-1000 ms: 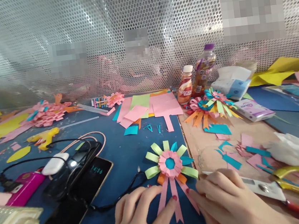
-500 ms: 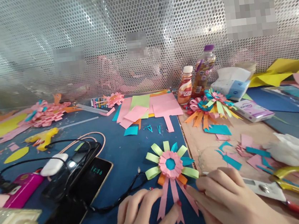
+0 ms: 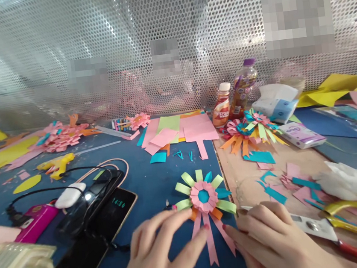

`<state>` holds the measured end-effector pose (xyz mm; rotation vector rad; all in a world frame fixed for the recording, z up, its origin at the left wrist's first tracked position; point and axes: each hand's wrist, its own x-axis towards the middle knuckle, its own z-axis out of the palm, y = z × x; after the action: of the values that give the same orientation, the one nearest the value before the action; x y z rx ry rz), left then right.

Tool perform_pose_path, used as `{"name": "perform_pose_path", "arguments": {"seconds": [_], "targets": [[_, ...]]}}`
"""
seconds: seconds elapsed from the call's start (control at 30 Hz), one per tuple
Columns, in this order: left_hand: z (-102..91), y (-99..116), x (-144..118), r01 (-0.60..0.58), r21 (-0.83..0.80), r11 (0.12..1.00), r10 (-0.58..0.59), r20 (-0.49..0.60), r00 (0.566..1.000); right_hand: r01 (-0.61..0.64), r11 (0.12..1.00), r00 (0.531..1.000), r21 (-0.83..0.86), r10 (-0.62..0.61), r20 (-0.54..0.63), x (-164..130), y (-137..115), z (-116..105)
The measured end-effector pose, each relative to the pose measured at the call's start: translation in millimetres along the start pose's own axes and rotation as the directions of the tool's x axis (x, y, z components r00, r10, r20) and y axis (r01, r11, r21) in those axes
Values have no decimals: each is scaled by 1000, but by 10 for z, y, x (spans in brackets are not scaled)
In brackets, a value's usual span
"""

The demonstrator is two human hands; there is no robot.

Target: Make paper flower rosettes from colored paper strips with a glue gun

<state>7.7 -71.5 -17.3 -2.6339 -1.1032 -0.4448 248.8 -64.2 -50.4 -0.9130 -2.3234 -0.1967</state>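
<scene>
A paper rosette [image 3: 201, 196] lies flat on the blue tabletop, with a pink pleated ring, a teal centre, pale green loops and teal points around it. Two orange bits and pink ribbon tails [image 3: 212, 246] stick out below. My left hand [image 3: 156, 248] is open over its lower left, one fingertip at the green loop, the index finger on the tails. My right hand [image 3: 270, 233] has its fingers curled together, a fingertip against the right-hand tail; its palm side is hidden. Scissors [image 3: 318, 225] with yellow and red handles lie partly beneath that hand.
At left are a yellow glue gun [image 3: 58, 165], a phone [image 3: 113, 214], cables and a magenta power bank [image 3: 35, 221]. Paper sheets [image 3: 200, 127], two bottles [image 3: 221, 105] and finished rosettes [image 3: 245, 130] stand or lie behind. Paper scraps [image 3: 275, 194] lie at right, before a perforated metal wall.
My left hand has shifted left and slightly up, its index finger moving up the tails and its other fingers reaching the lower-left green loop. My right hand has barely moved.
</scene>
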Motion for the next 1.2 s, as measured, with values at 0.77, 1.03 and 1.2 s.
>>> {"name": "perform_pose_path", "arguments": {"seconds": [0.77,1.03,1.2], "targets": [[581,-559,859,225,-479,849,-204,97,974,-100,987,989,122,112,-96,-57,87,50],[643,-577,873,226,-479,848,-198,109,974,-152,975,983,164,167,-80,-63,71,95],[621,-564,860,212,-460,862,-190,94,977,-175,976,981,128,183,-56,-67,89,94]]}}
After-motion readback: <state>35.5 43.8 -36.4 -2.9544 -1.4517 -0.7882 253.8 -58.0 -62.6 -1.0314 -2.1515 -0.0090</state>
